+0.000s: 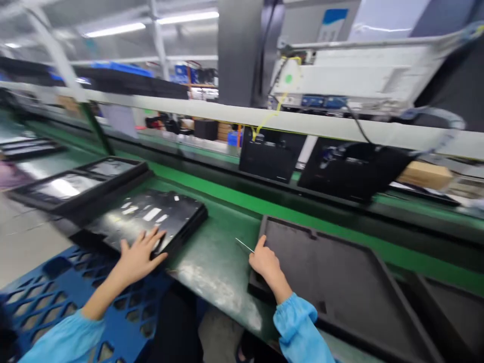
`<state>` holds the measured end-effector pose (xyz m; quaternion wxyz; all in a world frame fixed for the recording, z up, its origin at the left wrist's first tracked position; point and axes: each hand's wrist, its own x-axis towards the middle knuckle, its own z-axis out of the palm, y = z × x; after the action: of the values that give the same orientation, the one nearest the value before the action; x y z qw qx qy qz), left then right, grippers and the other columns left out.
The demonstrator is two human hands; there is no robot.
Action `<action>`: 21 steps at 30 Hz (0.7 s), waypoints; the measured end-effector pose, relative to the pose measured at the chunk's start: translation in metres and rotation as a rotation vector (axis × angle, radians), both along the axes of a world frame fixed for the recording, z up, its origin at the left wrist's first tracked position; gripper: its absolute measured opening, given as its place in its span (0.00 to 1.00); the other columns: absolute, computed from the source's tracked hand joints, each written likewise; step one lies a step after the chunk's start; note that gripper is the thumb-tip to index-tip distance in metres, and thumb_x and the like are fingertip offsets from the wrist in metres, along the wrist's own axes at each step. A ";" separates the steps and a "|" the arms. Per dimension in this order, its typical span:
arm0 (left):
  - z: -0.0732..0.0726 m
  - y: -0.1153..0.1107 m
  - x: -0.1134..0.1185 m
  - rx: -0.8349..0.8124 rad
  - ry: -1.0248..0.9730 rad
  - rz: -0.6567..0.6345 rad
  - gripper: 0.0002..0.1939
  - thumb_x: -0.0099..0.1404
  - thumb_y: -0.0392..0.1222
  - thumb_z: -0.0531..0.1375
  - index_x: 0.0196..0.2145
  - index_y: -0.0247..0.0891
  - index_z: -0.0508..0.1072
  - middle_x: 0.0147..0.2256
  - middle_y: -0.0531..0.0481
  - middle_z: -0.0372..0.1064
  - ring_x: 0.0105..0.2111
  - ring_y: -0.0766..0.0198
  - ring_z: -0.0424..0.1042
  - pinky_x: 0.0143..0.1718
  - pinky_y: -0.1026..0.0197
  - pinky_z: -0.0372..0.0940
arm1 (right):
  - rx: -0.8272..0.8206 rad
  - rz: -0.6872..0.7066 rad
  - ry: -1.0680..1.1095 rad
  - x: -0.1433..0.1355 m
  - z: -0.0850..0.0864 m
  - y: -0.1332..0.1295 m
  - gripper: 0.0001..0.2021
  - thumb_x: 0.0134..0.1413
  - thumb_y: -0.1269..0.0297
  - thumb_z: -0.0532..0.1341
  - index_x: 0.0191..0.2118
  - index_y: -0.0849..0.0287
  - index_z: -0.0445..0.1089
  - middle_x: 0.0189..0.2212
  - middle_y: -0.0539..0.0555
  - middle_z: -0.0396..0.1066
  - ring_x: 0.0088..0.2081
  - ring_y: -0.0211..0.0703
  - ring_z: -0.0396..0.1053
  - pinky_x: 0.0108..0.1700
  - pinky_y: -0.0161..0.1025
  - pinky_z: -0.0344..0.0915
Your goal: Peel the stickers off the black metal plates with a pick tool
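The left hand lay flat, fingers spread, on the near corner of a black panel overhanging the bench's left edge above a blue pallet; a careless push could have tipped it off. The right hand gripped the near-left corner of a dark foam tray, pinching a thin pin that might have slipped. Motion blur hid the panel's labels.

The glossy black panel lies flat at the green bench edge, bearing white labels. The matte black foam tray lies flat, well apart, recess upward.
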<state>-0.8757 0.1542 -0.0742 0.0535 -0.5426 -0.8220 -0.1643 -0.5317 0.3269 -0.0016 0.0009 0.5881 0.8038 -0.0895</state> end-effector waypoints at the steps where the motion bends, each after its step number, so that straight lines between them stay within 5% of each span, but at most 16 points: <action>1: 0.002 0.002 0.000 -0.007 0.005 -0.007 0.34 0.69 0.56 0.50 0.69 0.42 0.59 0.71 0.40 0.46 0.70 0.35 0.44 0.61 0.18 0.41 | 0.006 0.029 -0.003 -0.008 -0.001 0.003 0.36 0.62 0.68 0.52 0.71 0.80 0.42 0.46 0.78 0.73 0.49 0.63 0.75 0.48 0.53 0.70; 8: 0.021 0.004 0.013 0.009 -0.031 0.006 0.31 0.72 0.56 0.50 0.68 0.43 0.61 0.71 0.40 0.47 0.70 0.34 0.44 0.60 0.15 0.39 | 0.141 0.075 0.016 -0.015 -0.006 -0.029 0.27 0.75 0.56 0.43 0.70 0.66 0.51 0.52 0.69 0.71 0.46 0.63 0.75 0.45 0.54 0.68; 11: 0.032 0.018 0.015 0.064 -0.012 0.041 0.28 0.72 0.56 0.51 0.62 0.40 0.67 0.68 0.34 0.55 0.68 0.36 0.51 0.61 0.17 0.42 | 0.177 0.208 0.116 -0.029 -0.014 -0.042 0.19 0.76 0.60 0.41 0.55 0.57 0.67 0.47 0.57 0.71 0.45 0.55 0.74 0.44 0.46 0.66; 14: 0.042 0.045 0.011 0.056 -0.006 0.028 0.31 0.71 0.56 0.54 0.65 0.38 0.64 0.70 0.31 0.49 0.70 0.35 0.44 0.62 0.18 0.41 | 0.217 0.378 0.196 -0.058 -0.025 -0.051 0.16 0.76 0.64 0.46 0.42 0.59 0.70 0.38 0.54 0.69 0.43 0.48 0.73 0.42 0.40 0.62; 21: 0.044 0.075 0.000 -0.035 -0.037 -0.032 0.38 0.69 0.56 0.54 0.71 0.39 0.54 0.72 0.34 0.41 0.71 0.31 0.39 0.60 0.15 0.34 | 0.272 0.408 0.264 -0.120 -0.048 -0.069 0.15 0.74 0.69 0.48 0.43 0.59 0.72 0.39 0.55 0.70 0.38 0.45 0.72 0.35 0.39 0.59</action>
<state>-0.8759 0.2291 -0.0298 0.0264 -0.5533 -0.8169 -0.1609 -0.6521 0.2576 -0.0500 -0.1650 0.3919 0.9035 -0.0546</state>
